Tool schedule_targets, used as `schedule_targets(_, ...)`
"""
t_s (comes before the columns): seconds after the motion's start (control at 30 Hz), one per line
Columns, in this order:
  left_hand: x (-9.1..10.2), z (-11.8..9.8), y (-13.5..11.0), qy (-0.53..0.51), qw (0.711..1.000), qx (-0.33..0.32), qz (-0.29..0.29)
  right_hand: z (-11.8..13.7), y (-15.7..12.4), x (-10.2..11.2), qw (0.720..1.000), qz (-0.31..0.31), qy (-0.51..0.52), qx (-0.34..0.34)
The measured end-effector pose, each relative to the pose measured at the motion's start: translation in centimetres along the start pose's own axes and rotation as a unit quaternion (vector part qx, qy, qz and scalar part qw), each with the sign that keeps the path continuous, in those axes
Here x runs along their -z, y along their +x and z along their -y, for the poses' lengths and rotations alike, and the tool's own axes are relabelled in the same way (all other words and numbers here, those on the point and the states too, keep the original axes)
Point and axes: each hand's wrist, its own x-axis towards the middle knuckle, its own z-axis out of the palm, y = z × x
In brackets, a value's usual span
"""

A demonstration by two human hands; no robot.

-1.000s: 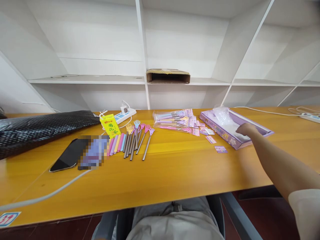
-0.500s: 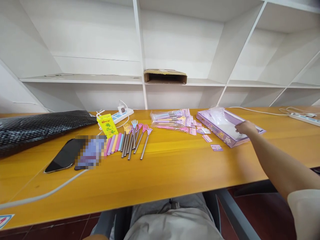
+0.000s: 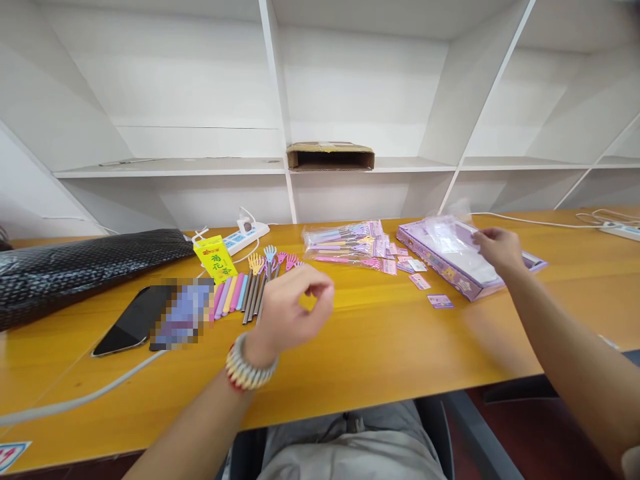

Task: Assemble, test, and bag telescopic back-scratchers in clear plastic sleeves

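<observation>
My left hand (image 3: 295,310), with a beaded coil on its wrist, is raised over the table. Its fingers curl into a loop with nothing visible in them, and it hides part of a row of metal-handled back scratchers (image 3: 257,263) with colourful hand-shaped heads. At the right, my right hand (image 3: 500,250) pinches over a shallow purple box (image 3: 457,277). Clear plastic bags (image 3: 445,233) bunch up at its fingertips; the exact grip is small and partly hidden. Coloured grip sleeves (image 3: 231,293) lie left of the back scratchers.
Bagged back scratchers (image 3: 345,243) and small printed cards (image 3: 420,282) lie mid-table. Leftward are a yellow carton (image 3: 215,259), a phone (image 3: 133,320), a black bubble-wrap parcel (image 3: 90,270) and a power strip (image 3: 247,235). A cardboard box (image 3: 330,157) sits on the shelf.
My left hand has come into view over the back scratchers. My right hand has lifted slightly within the purple box area, and the clear plastic beside it stands higher.
</observation>
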Motion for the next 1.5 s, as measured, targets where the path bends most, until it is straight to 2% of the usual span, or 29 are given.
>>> schedule_targets(0.07,-1.8,2.1,1.4,-0.022,0.999,0.032,0.016,2.8,-2.4,-0.3,0.978,0.029,0.201,0.043)
schedule_targets(0.13,-3.7,4.7,1.9,0.001,0.996,0.076,0.035,5.7,-5.3,-1.1,0.928,0.111,0.340,0.107)
schedule_targets(0.2,-5.0,7.2,1.7,0.047,0.989,0.127,0.055,8.1,-8.1,-2.5,0.875,0.201,0.417,0.138)
schedule_targets(0.3,-5.5,9.3,0.6,0.124,0.975,0.171,0.074,10.2,-11.3,-5.7,0.819,0.328,0.457,0.112)
schedule_targets(0.4,-4.9,9.8,-0.2,0.193,0.955,0.209,0.078,10.3,-13.2,-9.3,0.774,0.451,0.433,0.103)
schedule_targets(0.47,-4.5,10.0,-0.2,0.221,0.941,0.243,0.083,9.6,-14.0,-11.1,0.766,0.510,0.376,0.111)
schedule_targets(0.53,-4.4,10.2,-0.2,0.235,0.930,0.269,0.091,8.7,-14.5,-12.2,0.774,0.538,0.309,0.125)
schedule_targets(0.63,-4.6,10.6,-0.2,0.246,0.920,0.285,0.110,7.4,-14.7,-12.7,0.805,0.528,0.222,0.152)
schedule_targets(0.87,-4.8,10.2,-0.2,0.280,0.904,0.291,0.140,6.8,-14.0,-12.2,0.860,0.435,0.127,0.234)
schedule_targets(0.97,-4.7,9.7,-0.1,0.303,0.894,0.287,0.159,6.6,-13.9,-12.2,0.879,0.369,0.022,0.301)
schedule_targets(1.1,-4.8,9.7,-0.1,0.325,0.880,0.276,0.209,6.3,-13.4,-12.4,0.896,0.258,-0.095,0.350)
schedule_targets(1.23,-5.0,9.8,-0.1,0.329,0.881,0.247,0.234,6.5,-13.1,-11.9,0.896,0.137,-0.106,0.409)
schedule_targets(1.3,-5.0,9.8,-0.1,0.331,0.881,0.246,0.233,6.9,-13.4,-11.5,0.885,0.155,-0.065,0.434)
schedule_targets(1.43,-5.1,9.5,-0.1,0.327,0.880,0.271,0.214,7.5,-14.9,-11.3,0.824,0.325,-0.037,0.463)
schedule_targets(1.5,-5.2,9.3,0.0,0.305,0.888,0.282,0.199,7.6,-15.4,-11.6,0.820,0.346,-0.060,0.453)
